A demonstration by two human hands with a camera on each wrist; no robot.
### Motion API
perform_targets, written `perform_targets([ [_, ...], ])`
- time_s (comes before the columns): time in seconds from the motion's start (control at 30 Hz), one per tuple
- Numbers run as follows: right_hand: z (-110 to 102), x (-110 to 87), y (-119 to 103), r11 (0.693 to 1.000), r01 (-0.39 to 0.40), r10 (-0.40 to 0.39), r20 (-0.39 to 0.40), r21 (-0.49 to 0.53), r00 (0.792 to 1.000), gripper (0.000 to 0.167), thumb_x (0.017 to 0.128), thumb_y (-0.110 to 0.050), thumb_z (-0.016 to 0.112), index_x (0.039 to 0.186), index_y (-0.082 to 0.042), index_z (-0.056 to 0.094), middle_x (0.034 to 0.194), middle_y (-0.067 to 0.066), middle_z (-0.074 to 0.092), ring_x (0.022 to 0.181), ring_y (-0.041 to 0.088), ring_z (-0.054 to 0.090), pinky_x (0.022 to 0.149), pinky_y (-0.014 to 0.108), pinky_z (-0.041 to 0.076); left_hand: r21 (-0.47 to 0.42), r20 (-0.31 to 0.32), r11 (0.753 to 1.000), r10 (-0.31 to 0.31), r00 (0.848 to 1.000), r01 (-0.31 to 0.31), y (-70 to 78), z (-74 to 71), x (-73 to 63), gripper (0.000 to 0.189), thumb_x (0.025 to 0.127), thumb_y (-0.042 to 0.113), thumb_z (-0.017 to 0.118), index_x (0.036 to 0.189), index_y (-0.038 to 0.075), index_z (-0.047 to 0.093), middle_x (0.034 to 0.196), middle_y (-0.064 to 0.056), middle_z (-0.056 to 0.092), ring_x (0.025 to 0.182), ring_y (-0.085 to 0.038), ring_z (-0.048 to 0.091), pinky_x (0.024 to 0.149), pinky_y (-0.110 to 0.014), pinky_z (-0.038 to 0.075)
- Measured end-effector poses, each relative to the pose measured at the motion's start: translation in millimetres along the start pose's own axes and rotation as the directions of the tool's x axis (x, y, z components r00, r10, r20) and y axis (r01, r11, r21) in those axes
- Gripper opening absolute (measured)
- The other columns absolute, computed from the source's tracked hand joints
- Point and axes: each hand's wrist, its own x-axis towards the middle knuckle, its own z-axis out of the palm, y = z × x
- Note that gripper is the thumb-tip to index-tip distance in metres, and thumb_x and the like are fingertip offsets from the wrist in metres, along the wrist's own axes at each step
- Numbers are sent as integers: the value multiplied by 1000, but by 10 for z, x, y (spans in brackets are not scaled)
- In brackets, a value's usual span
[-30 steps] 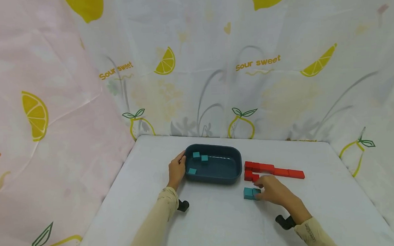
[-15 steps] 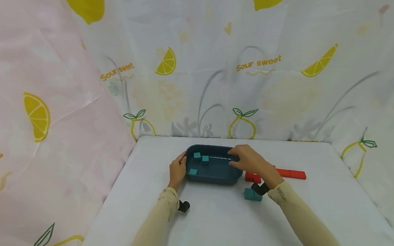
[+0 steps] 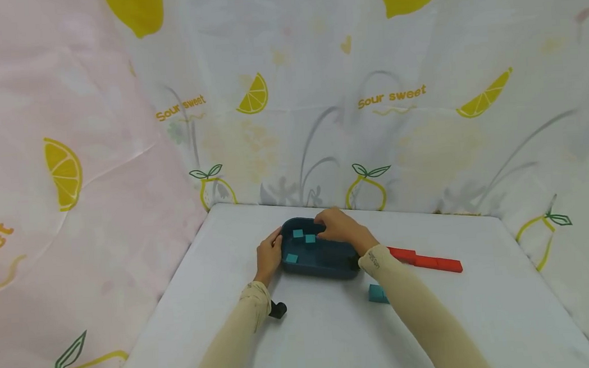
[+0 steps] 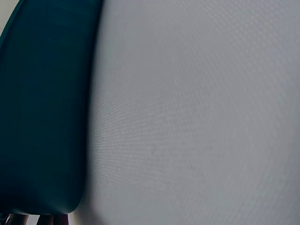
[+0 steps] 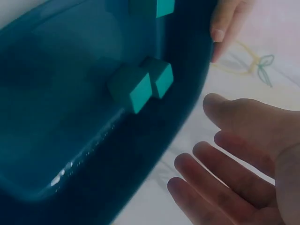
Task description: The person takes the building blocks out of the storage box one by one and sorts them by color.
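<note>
A dark blue-green rectangular tray point(image 3: 325, 270) sits toward the back of the table. My left hand point(image 3: 268, 257) holds its left end by the rim; in the right wrist view, fingertips of that hand point(image 5: 227, 23) touch the tray's edge. Three small teal cubes lie inside: one cube point(image 3: 298, 234) at the back left, another cube point(image 3: 310, 239) beside it and a third cube point(image 3: 292, 258) nearer the front. Over the tray's back right part reaches my right hand point(image 3: 340, 226). Its fingers point(image 5: 206, 178) are loosely spread and hold nothing, close to two of the cubes.
Right of the tray lies a row of red blocks point(image 3: 427, 261), partly behind the right sleeve. Teal blocks point(image 3: 377, 293) stand on the table in front, also partly covered by that sleeve. A patterned curtain point(image 3: 296, 122) hangs behind the table point(image 3: 323, 328).
From beside the teal blocks on the table, my right hand has moved left and back over the tray, near the cubes. My left hand stays at the tray's left end.
</note>
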Motion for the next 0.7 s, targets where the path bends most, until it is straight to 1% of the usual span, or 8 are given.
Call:
perform_targets([
  [0.13, 97, 162, -6, 999, -52, 51, 68, 14, 996, 39, 85, -10, 75, 120, 5, 66, 118, 16, 65, 110, 30, 61, 93, 42, 50, 8, -6, 1000, 1, 1000, -1, 6, -3, 3, 33, 101, 14, 55, 131, 6, 62, 129, -15, 61, 119, -31, 57, 98, -47, 47],
  [0.2, 143, 234, 17, 997, -80, 79, 100, -1, 992, 39, 86, -11, 75, 121, 4, 65, 120, 16, 65, 113, 30, 60, 94, 41, 50, 7, -8, 1000, 1, 1000, -1, 14, 7, 6, 32, 101, 14, 55, 131, 6, 62, 129, -15, 61, 119, -32, 58, 97, -47, 47],
  [0.3, 225, 332, 58, 994, -103, 107, 128, -34, 986, 38, 85, -12, 76, 119, 4, 66, 119, 16, 65, 113, 31, 59, 95, 41, 49, 10, -8, 1000, 0, 1000, 0, 18, 3, 3, 32, 101, 14, 55, 131, 6, 63, 129, -15, 61, 119, -31, 58, 97, -47, 48],
  [0.4, 297, 376, 116, 989, -137, 144, 141, -59, 979, 39, 84, -11, 77, 119, 3, 66, 119, 15, 65, 113, 30, 58, 95, 41, 49, 10, -3, 1000, 11, 1000, -11, 33, 21, 7, 32, 101, 14, 54, 131, 6, 63, 129, -15, 61, 119, -31, 58, 97, -47, 48],
  [0.5, 379, 399, 152, 984, -172, 179, 171, -54, 969, 42, 83, -11, 78, 120, 3, 66, 119, 15, 65, 114, 30, 58, 95, 41, 49, 16, 4, 1000, 2, 1000, -2, 45, 23, 3, 32, 101, 15, 54, 132, 7, 63, 129, -14, 61, 120, -29, 57, 97, -46, 48],
  [0.6, 454, 432, 160, 983, -180, 184, 199, -38, 963, 41, 82, -11, 79, 119, 3, 66, 116, 14, 66, 110, 29, 59, 93, 41, 50, 13, 5, 1000, -11, 1000, 11, 45, 10, -5, 32, 101, 14, 54, 132, 7, 62, 130, -13, 61, 120, -29, 57, 96, -45, 48],
  [0.7, 508, 478, 146, 986, -163, 168, 199, -41, 966, 38, 81, -10, 80, 115, 3, 69, 111, 13, 68, 105, 27, 62, 89, 40, 52, 10, -2, 1000, -11, 1000, 11, 36, -11, -10, 32, 101, 14, 54, 132, 7, 62, 130, -13, 61, 119, -29, 58, 96, -45, 48],
])
